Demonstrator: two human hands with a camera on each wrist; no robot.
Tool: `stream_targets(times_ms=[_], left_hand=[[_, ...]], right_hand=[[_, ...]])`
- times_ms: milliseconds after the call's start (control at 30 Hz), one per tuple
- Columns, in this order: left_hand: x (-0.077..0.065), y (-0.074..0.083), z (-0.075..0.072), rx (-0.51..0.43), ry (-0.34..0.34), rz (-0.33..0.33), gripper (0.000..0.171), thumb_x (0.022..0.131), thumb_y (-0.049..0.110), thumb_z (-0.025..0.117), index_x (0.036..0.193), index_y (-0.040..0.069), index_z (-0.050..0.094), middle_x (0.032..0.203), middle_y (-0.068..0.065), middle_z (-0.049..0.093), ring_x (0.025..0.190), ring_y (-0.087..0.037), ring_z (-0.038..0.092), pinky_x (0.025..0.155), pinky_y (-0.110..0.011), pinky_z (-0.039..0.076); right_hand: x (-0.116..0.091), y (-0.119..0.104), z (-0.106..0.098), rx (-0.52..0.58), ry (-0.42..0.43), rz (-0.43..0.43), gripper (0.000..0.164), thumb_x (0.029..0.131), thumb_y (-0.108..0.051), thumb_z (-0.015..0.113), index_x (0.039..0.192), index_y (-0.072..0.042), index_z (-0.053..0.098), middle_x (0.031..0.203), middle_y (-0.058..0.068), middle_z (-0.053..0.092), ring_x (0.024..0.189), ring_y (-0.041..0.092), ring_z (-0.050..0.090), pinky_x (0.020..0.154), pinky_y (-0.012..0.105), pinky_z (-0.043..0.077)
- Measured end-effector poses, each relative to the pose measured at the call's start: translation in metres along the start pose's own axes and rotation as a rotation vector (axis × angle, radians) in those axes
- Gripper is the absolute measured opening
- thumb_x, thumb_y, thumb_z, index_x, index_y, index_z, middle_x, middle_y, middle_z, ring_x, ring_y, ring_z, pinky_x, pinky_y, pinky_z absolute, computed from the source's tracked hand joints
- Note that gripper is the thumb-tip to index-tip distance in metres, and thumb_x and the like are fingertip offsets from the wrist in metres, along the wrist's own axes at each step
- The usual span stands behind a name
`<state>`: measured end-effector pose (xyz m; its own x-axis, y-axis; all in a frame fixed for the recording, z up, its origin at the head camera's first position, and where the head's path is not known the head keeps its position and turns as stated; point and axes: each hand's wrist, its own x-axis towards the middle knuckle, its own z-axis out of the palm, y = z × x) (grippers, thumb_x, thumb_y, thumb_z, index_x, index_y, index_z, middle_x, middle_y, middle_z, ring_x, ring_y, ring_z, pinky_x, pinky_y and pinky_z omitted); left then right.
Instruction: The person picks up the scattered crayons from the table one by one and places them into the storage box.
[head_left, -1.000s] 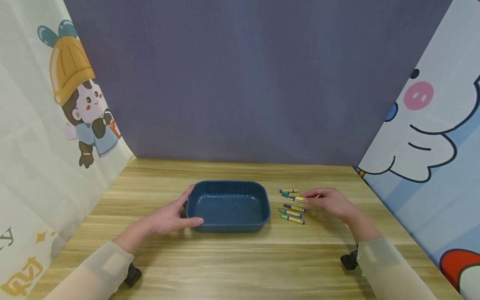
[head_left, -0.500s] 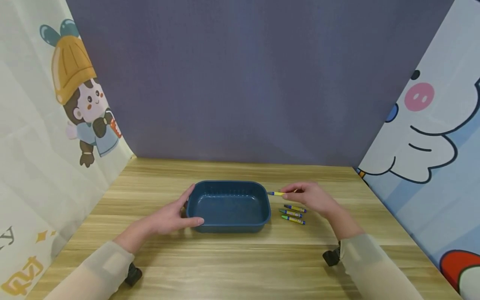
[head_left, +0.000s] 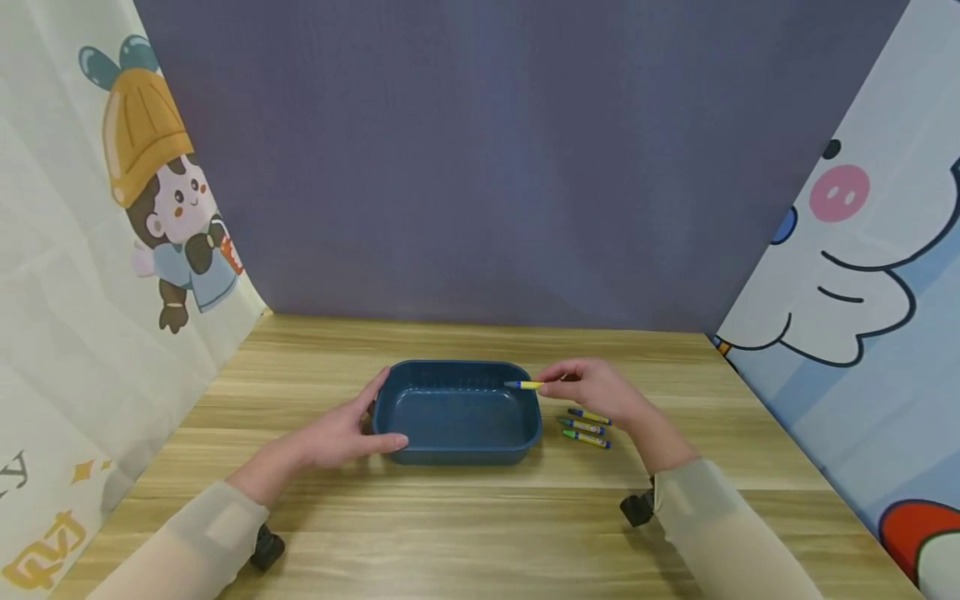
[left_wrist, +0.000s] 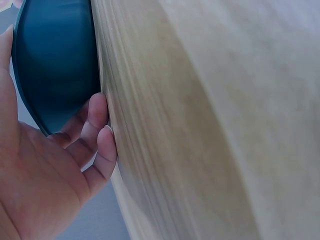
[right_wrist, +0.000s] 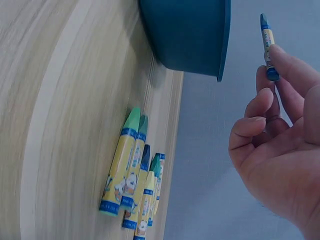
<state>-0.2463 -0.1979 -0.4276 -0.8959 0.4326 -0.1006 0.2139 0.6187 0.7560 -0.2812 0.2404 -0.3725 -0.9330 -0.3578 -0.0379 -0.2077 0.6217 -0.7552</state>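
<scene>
head view: right hand (head_left: 594,392) pinches a slim yellow-wrapped crayon (head_left: 529,385), likely light, stiff, snappable, best held mid-barrel, tip jutting ahead of the grip above the dark-blue plastic box (head_left: 467,457) the left hand (head_left: 337,435) holds.

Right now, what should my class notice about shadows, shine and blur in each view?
Head view: pale shine inside the box, soft shadows on the table; left wrist view: table grain smeared and blurry, the left hand clearer; right wrist view: crayons on the table fairly crisp, table grain softer towards the left edge.
</scene>
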Motion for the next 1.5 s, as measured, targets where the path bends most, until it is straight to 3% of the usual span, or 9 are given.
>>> stream_targets(times_ms=[133, 667, 1000, 1167, 1367, 1500], left_hand=[[0.000, 0.000, 0.000, -0.004, -0.005, 0.007, 0.124, 0.097, 0.056, 0.081, 0.178, 0.023, -0.007, 0.163, -0.034, 0.049, 0.138, -0.038, 0.065, 0.111, -0.052, 0.052], [0.002, -0.001, -0.002, 0.026, -0.003, 0.002, 0.124, 0.097, 0.058, 0.080, 0.178, 0.025, -0.007, 0.165, -0.035, 0.046, 0.136, -0.039, 0.065, 0.108, -0.052, 0.054], [0.001, -0.002, -0.001, 0.031, -0.002, -0.017, 0.124, 0.096, 0.061, 0.080, 0.178, 0.026, -0.007, 0.164, -0.033, 0.047, 0.135, -0.037, 0.065, 0.109, -0.053, 0.053], [0.002, -0.002, -0.002, 0.028, -0.001, -0.019, 0.124, 0.096, 0.060, 0.080, 0.178, 0.024, -0.005, 0.166, -0.033, 0.045, 0.135, -0.038, 0.065, 0.110, -0.055, 0.052], [0.003, -0.002, -0.002, 0.032, -0.003, -0.010, 0.124, 0.096, 0.061, 0.080, 0.179, 0.023, -0.004, 0.170, -0.032, 0.041, 0.138, -0.039, 0.063, 0.114, -0.059, 0.051], [0.002, -0.003, -0.003, 0.040, -0.001, -0.012, 0.123, 0.096, 0.063, 0.079, 0.179, 0.024, -0.005, 0.170, -0.031, 0.041, 0.136, -0.038, 0.063, 0.114, -0.061, 0.050]], right_hand=[[0.001, -0.004, 0.005, 0.018, -0.009, -0.002, 0.032, 0.102, -0.044, 0.079, 0.128, -0.025, 0.082, 0.122, 0.002, 0.077, 0.108, 0.021, 0.068, 0.099, 0.053, 0.055], [0.017, -0.028, 0.022, 0.044, -0.005, -0.049, 0.027, 0.100, -0.044, 0.081, 0.123, -0.030, 0.083, 0.119, -0.001, 0.078, 0.106, 0.027, 0.069, 0.097, 0.049, 0.053], [0.029, -0.051, 0.043, 0.194, -0.043, -0.060, 0.025, 0.101, -0.032, 0.082, 0.124, -0.021, 0.084, 0.115, 0.003, 0.078, 0.111, 0.046, 0.065, 0.095, 0.053, 0.057], [0.035, -0.061, 0.059, 0.210, -0.057, -0.084, 0.022, 0.102, -0.032, 0.081, 0.122, -0.025, 0.084, 0.115, 0.001, 0.079, 0.101, 0.038, 0.063, 0.085, 0.044, 0.053], [0.042, -0.064, 0.079, 0.229, -0.063, -0.118, 0.020, 0.103, -0.029, 0.080, 0.122, -0.022, 0.084, 0.118, 0.001, 0.079, 0.113, 0.037, 0.069, 0.104, 0.059, 0.055], [0.049, -0.061, 0.092, 0.247, -0.072, -0.117, 0.021, 0.103, -0.027, 0.080, 0.121, -0.019, 0.084, 0.118, 0.002, 0.079, 0.111, 0.031, 0.071, 0.105, 0.057, 0.056]])
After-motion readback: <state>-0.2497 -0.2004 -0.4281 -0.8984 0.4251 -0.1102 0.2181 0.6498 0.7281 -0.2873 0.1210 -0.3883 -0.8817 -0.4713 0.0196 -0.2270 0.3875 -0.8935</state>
